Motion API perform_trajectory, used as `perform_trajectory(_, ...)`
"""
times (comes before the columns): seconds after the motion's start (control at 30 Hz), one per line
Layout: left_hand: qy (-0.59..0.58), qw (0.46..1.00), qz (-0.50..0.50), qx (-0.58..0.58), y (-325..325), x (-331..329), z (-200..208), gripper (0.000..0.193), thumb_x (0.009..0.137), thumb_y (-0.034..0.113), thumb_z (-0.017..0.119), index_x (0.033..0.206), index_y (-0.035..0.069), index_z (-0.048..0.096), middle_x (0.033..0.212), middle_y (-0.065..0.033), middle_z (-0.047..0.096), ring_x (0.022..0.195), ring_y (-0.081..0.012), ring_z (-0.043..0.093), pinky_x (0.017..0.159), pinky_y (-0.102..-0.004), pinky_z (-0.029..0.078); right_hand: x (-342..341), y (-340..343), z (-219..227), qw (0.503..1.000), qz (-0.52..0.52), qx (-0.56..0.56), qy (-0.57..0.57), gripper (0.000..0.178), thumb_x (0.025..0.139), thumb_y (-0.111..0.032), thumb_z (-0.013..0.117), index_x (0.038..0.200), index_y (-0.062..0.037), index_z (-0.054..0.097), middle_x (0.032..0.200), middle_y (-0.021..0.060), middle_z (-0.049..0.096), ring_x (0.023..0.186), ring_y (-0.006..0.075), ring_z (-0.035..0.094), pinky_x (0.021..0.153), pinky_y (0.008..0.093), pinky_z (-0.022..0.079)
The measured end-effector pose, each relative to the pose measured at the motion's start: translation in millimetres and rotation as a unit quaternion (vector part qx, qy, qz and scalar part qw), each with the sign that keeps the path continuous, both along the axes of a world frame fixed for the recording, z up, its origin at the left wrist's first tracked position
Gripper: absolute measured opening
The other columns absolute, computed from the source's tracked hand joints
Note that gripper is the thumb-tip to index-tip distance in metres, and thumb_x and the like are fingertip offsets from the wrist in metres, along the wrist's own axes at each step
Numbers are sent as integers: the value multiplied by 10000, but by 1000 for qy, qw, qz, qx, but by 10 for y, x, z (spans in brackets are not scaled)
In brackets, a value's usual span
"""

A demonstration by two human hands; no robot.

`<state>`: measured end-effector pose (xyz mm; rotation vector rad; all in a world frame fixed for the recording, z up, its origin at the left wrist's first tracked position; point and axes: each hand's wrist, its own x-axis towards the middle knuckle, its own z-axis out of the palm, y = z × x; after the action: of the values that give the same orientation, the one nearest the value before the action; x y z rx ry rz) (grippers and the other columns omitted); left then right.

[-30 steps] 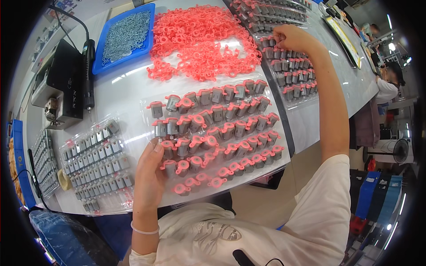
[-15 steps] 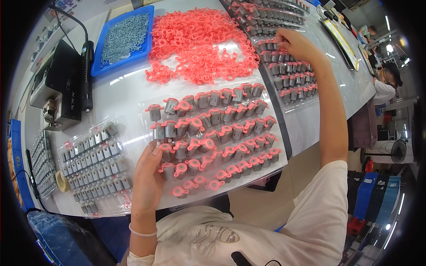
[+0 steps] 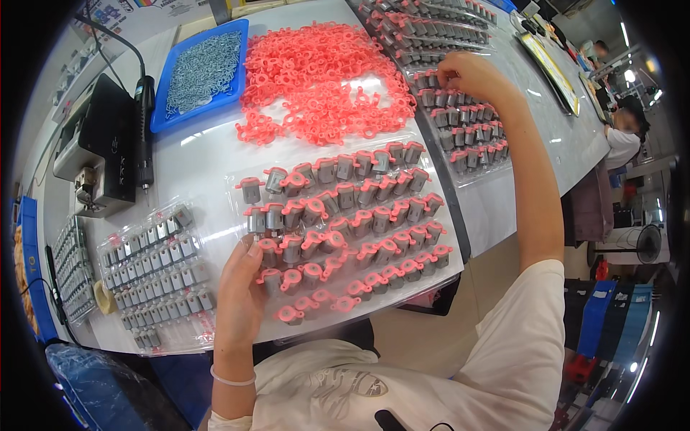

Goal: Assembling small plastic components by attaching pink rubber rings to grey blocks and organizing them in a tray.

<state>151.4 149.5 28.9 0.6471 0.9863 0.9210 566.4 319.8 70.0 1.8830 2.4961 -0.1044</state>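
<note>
Small grey motors with pink ring-shaped caps stand in rows in a clear plastic tray point(image 3: 237, 194) in front of me. At this tray's left edge is my left hand point(image 3: 241, 284), its thumb close against a capped motor point(image 3: 267, 253). Its fingers are closed and partly hidden, so what they grip does not show. My right hand point(image 3: 471, 75) reaches far right, over another tray of capped motors point(image 3: 467, 136). Its fingers curl down among the back row, and their tips are hidden. A wide heap of loose pink caps point(image 3: 323, 79) lies beyond the near tray.
A blue bin point(image 3: 159, 118) of small screws stands at the back left, next to an electric screwdriver point(image 3: 144, 136) and a black machine point(image 3: 104, 144). Uncapped motors point(image 3: 162, 255) fill trays on the left. Stacked trays point(image 3: 438, 32) lie far right. A person point(image 3: 624, 140) is at far right.
My right hand has lowered slightly toward the back row of the right tray, its fingers curling further down. The left hand keeps its place by the near tray. The whole view has shifted a little.
</note>
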Motion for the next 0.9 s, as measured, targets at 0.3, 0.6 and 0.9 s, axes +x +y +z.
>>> perform_trajectory(0.3, -7, 1000, 11, -13, -3, 9, 5, 331, 948, 203, 433, 1191, -16, 484, 1111, -70, 574, 1033, -137, 527, 904, -285, 392, -3, -96, -59, 997, -6, 70, 37, 119, 709, 5, 614, 791, -45, 543, 843, 79, 541, 829, 271, 553, 694, 376, 438)
perform_trajectory(0.6, 0, 1000, 8, -4, 4, 8, 14, 309, 947, 177, 431, 1185, -11, 489, 1108, -65, 575, 1031, -132, 528, 900, -276, 393, -32, -58, -22, 997, 27, 56, -44, 143, 689, -16, 621, 790, -47, 525, 842, 71, 534, 862, 276, 557, 701, 397, 442)
perform_trajectory(0.9, -11, 1000, 6, -1, -7, 13, 4, 345, 941, 238, 436, 1187, 4, 495, 1104, -57, 569, 1001, -136, 525, 894, -281, 393, 120, -94, -44, 992, 10, 118, 31, 143, 726, -26, 606, 831, -43, 511, 867, 74, 525, 842, 283, 541, 696, 389, 427)
